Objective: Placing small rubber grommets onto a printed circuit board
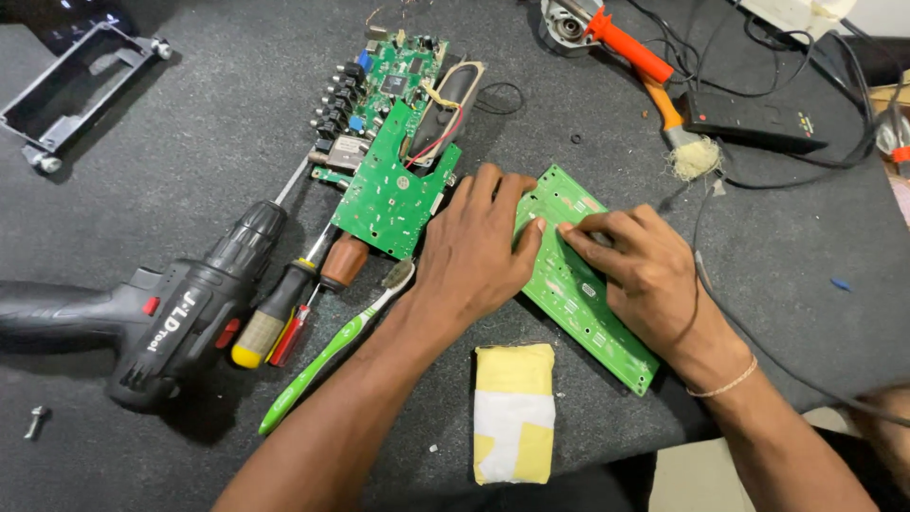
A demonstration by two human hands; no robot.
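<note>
Both hands rest on a circuit board (578, 284), drill (161, 318) far left, wrapped block (513, 412) in front.

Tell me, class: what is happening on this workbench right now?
A person presses both hands on a long green circuit board lying on a dark mat. The left hand lies flat on its near end; the right hand pinches something small on its surface. Beside them lie other circuit boards, a cordless drill, screwdrivers, a green toothbrush and a yellow block.
</note>
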